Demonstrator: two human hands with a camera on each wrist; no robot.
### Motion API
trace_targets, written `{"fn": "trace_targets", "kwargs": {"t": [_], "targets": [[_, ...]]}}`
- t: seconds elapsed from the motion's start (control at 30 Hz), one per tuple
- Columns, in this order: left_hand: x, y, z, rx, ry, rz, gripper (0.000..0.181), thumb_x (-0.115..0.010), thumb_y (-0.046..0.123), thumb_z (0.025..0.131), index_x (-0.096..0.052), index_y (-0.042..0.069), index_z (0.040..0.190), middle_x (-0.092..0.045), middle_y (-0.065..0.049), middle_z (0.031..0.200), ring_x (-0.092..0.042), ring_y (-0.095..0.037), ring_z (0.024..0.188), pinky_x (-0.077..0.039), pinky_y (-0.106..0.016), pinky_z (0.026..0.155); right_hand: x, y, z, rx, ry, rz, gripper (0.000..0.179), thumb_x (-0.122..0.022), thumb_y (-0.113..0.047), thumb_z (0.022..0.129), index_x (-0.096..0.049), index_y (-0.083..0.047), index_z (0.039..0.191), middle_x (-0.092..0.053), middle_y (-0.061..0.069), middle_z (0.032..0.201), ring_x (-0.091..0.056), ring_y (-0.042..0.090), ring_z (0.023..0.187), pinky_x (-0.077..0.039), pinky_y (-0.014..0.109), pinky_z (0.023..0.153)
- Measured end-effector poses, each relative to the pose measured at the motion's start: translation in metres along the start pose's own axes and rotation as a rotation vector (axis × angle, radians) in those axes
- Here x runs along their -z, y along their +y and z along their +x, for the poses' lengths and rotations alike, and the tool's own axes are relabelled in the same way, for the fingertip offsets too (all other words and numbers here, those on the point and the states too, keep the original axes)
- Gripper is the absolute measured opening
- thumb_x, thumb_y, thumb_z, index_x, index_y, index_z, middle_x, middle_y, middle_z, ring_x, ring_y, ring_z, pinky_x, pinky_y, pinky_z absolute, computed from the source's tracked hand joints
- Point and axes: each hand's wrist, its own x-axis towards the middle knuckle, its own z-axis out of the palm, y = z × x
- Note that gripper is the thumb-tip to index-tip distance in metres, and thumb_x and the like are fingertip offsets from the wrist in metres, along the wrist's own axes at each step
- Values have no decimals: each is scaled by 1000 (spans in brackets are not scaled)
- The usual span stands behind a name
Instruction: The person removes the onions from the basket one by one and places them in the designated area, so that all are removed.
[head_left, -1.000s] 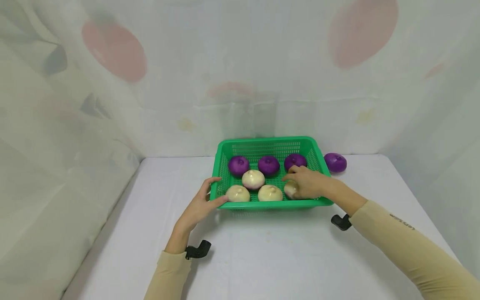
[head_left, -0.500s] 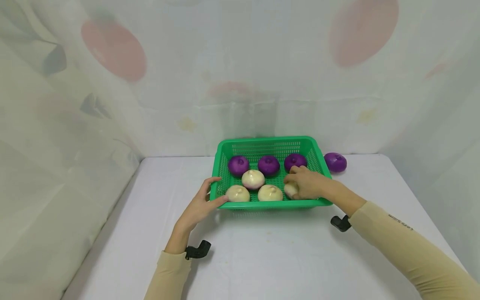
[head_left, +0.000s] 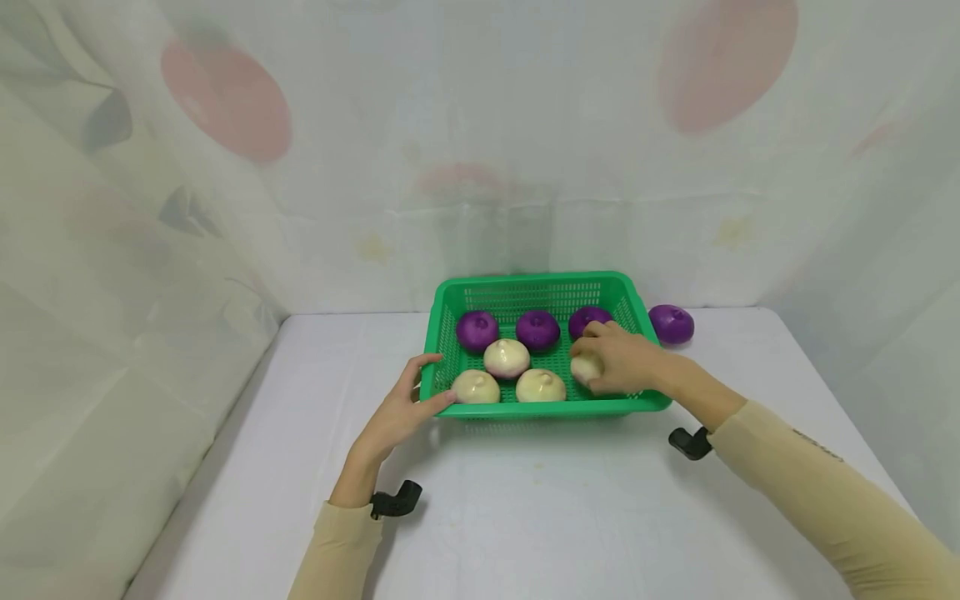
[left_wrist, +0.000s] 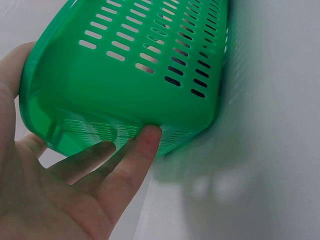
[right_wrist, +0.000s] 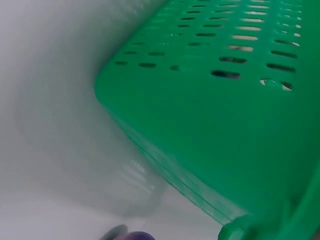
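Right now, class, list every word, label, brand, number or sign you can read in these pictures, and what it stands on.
Dark lettering on the right sleeve: too blurred to read.
Green basket and bulb-shaped vegetables: no text visible.
Nothing else readable.

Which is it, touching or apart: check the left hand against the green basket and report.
Touching. The left wrist view shows it: the left hand has a fingertip against the outside of the green basket.

The right hand (head_left: 626, 363) and the white onion (head_left: 585, 367) it grips have shifted since a moment ago, a little away from the near rim of the basket (head_left: 540, 409) and slightly toward its right end.
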Motion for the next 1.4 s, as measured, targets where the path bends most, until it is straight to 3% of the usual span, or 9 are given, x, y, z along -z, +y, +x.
{"fn": "trace_targets", "kwargs": {"t": [0.23, 0.53, 0.87, 1.17, 1.4], "targets": [[0, 0, 1, 6, -2, -2, 76, -75, 50, 91, -33, 35, 152, -31, -9, 160, -41, -41, 140, -43, -61, 102, 13, 0, -8, 2, 44, 42, 47, -77, -25, 82, -68, -15, 127, -56, 5, 125, -50, 28, 110, -51, 42, 79], [0, 0, 0, 12, -1, 0, 75, -75, 50, 90, -34, 37, 152, -30, -6, 160, -42, -39, 140, -42, -61, 103, 31, -1, -17, 1, 112, 44, 49, -78, -24, 80, -68, -16, 128, -55, 7, 127, -50, 28, 110, -51, 40, 74], [0, 0, -1, 14, 6, 13, 75, -74, 50, 91, -34, 36, 152, -28, -6, 162, -41, -39, 141, -42, -63, 102, 49, 2, -30, -37, 150, 51, 48, -76, -24, 81, -67, -17, 128, -54, 8, 131, -48, 31, 115, -51, 43, 75], [1, -1, 0, 11, 4, 5, 69, -74, 47, 92, -35, 42, 148, -29, -6, 162, -42, -39, 141, -41, -62, 103, 62, 6, -40, -75, 195, 80, 50, -78, -20, 79, -67, -16, 128, -51, 13, 135, -44, 35, 122, -52, 50, 79], [0, -1, 1, 11, 0, 5, 70, -74, 46, 93, -34, 39, 150, -28, -6, 162, -41, -39, 141, -41, -62, 103, 73, 11, -51, -113, 226, 83, 47, -76, -20, 82, -66, -17, 128, -48, 14, 138, -41, 37, 125, -51, 53, 77]]}}
